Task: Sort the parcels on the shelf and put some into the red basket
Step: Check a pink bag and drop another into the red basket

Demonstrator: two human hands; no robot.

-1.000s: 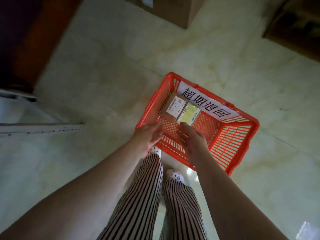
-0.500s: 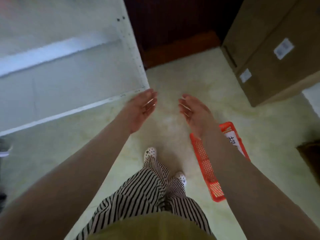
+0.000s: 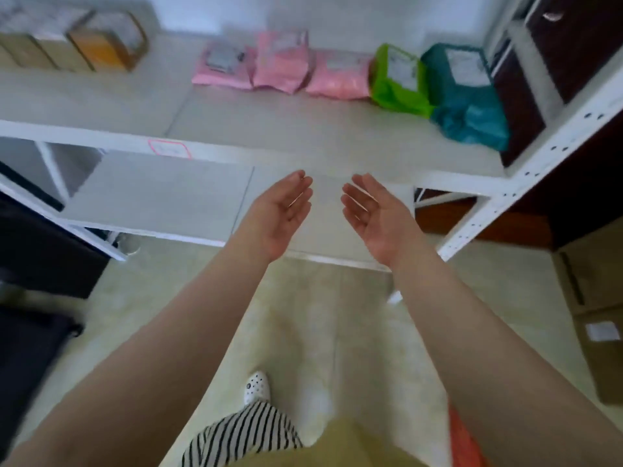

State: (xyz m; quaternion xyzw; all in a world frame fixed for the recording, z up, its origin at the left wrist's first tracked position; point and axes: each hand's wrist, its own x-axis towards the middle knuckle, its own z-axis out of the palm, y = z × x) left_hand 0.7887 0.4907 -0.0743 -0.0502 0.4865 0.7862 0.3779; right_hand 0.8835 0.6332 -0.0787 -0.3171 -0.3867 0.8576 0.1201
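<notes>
My left hand (image 3: pixel 279 214) and my right hand (image 3: pixel 374 217) are held out in front of the white shelf (image 3: pixel 303 129), palms facing each other, fingers apart, holding nothing. At the back of the shelf board lie three pink parcels (image 3: pixel 283 62), a green parcel (image 3: pixel 397 79) and a teal parcel (image 3: pixel 468 96). Brown cardboard boxes (image 3: pixel 101 42) stand at the back left. Only a blurred strip of the red basket (image 3: pixel 463 439) shows at the bottom right, beside my right forearm.
A lower shelf board (image 3: pixel 151 197) lies below my hands. The shelf's white perforated post (image 3: pixel 539 163) rises at the right. A dark cabinet (image 3: pixel 566 45) stands beyond it. Large cardboard boxes (image 3: pixel 600 315) sit on the floor at the right, dark objects (image 3: pixel 30 264) at the left.
The view has swung up from the basket on the floor to the shelf. Both hands left the basket empty and rose in front of the shelf, palms facing each other.
</notes>
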